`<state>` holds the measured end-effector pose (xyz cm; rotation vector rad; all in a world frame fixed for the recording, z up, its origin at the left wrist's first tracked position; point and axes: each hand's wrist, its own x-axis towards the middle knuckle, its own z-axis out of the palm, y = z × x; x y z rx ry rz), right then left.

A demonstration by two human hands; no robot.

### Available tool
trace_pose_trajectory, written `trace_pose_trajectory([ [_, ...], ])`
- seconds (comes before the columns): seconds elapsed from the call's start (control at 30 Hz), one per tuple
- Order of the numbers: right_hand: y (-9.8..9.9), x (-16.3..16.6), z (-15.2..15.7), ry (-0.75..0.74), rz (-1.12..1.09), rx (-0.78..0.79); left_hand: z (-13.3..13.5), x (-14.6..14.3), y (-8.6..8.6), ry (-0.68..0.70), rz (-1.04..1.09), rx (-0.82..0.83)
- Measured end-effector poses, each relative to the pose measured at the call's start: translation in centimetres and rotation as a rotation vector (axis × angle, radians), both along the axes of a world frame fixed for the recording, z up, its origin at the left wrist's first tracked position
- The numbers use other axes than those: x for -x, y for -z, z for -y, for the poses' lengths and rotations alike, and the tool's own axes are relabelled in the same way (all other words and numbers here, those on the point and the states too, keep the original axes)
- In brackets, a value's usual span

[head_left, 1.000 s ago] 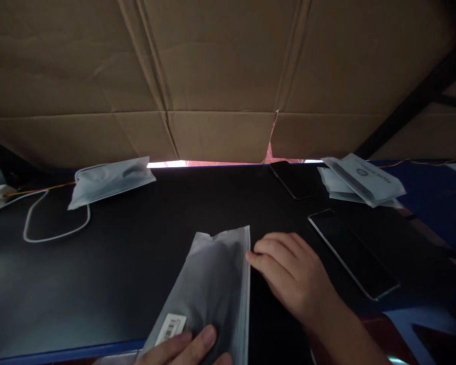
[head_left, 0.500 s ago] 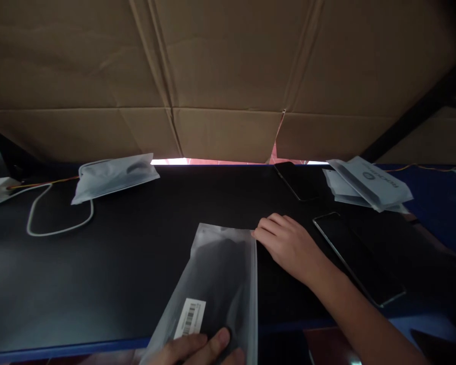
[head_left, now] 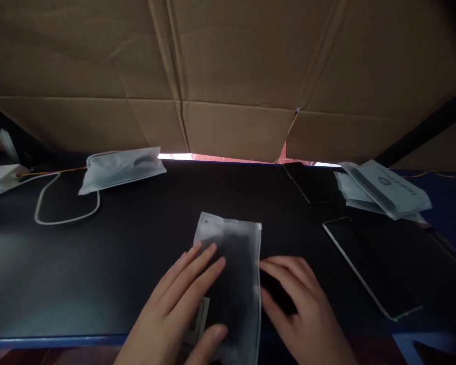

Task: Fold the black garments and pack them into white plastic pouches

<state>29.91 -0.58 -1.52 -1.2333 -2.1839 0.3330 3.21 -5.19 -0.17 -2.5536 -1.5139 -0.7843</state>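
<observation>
A frosted zip bag (head_left: 237, 238) with a dark patch showing through it lies on the black table in front of me. My left hand (head_left: 178, 299) rests on its left side, fingers stretched and spread, partly covering a white barcode label (head_left: 202, 317). Along the bag's right edge, the fingertips and thumb of my right hand (head_left: 302, 304) touch the zip strip with a gap between them. At the upper right corner of the bag sits a small white zip end (head_left: 260, 226).
To the right lie two dark phones (head_left: 372, 268) (head_left: 306, 182) and several printed frosted bags (head_left: 397, 187). A filled bag (head_left: 123, 170) and a white cable (head_left: 66, 222) are at the back left. Cardboard (head_left: 235, 126) hangs behind the table (head_left: 79, 274).
My right hand has come down from the bag's top right corner to the middle of its right edge. My left hand has moved up from the bottom and spread flat over the bag.
</observation>
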Motion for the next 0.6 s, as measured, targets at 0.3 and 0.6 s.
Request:
trace_pose_trajectory([
  [0.3,-1.6,3.6,-0.2,-0.319,0.110,0.184,-0.2,-0.6,1.3,0.045,-0.220,-0.014],
  [0.6,-2.4,2.5,-1.6,-0.292,-0.140,0.113,-0.3,0.1,1.4,-0.065,-0.272,0.004],
])
